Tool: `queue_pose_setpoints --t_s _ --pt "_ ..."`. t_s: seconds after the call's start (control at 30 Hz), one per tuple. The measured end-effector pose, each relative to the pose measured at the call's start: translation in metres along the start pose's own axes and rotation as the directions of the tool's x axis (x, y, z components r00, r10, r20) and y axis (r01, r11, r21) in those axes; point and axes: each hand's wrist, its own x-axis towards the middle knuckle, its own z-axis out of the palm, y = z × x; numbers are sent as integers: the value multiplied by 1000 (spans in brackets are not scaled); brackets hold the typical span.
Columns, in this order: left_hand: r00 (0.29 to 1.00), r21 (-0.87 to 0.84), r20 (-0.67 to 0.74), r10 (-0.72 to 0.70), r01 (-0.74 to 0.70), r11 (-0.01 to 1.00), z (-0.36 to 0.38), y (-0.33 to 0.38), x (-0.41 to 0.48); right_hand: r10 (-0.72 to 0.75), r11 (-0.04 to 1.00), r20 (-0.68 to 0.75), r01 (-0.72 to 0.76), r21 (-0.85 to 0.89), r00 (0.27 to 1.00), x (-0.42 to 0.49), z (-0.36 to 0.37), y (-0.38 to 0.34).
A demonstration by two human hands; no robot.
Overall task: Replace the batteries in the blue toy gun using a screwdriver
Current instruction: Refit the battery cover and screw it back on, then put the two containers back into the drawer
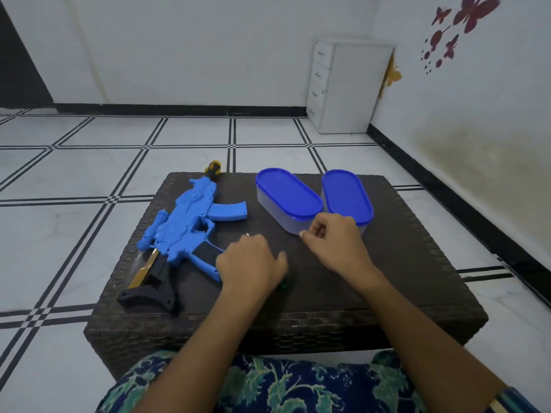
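Observation:
The blue toy gun [185,222] lies on its side on the left of the dark wicker table [387,263], black stock towards me and yellow-black muzzle at the far edge. My left hand [250,263] rests palm down just right of the gun's grip, closed over a screwdriver. Only the screwdriver's metal tip [247,234] and a bit of its green handle [283,284] stick out. My right hand [334,242] hovers at the near ends of two containers, fingers curled, with nothing visible in it.
Two oval clear containers with blue lids, one on the left [287,198] and one on the right [347,196], stand side by side at the table's far right. A white drawer cabinet [343,84] stands in the room's corner on the tiled floor.

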Motion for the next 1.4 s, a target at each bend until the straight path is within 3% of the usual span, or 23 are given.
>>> queue_pose_setpoints --t_s 0.23,0.37,0.43,0.5,0.57,0.8,0.87,1.0,1.27,1.4 --pt "967 -130 224 -119 151 980 7 26 14 -2 1000 -23 2 7 1000 0 -3 9" --pt "932 -339 312 -187 293 894 2 19 33 -155 987 -133 147 -67 979 3 -2 6" --pt "912 -528 358 -200 375 762 5 18 40 -253 966 -174 239 -102 952 5 0 3" --pt "869 -714 451 -202 487 503 11 16 45 -302 949 -171 278 -151 938 8 5 2" --pt "805 -738 564 -183 591 325 15 17 47 -299 943 -153 267 -197 942 12 10 4" --pt "734 -737 667 -127 675 36 3 18 46 -183 956 -25 172 -237 983 20 20 7" --pt "741 -745 662 -109 667 8 4 18 47 -186 960 -44 172 -223 982 21 20 6" --pt "823 -826 537 -183 558 83 13 18 52 -226 957 -82 206 -203 971 21 19 4" --pt "816 -839 541 -203 539 -73 24 11 64 -337 934 -2 334 -123 942 1 6 -5" --pt "859 -871 490 -151 490 -39 17 16 60 -349 933 62 353 -69 935 -12 -1 -7"
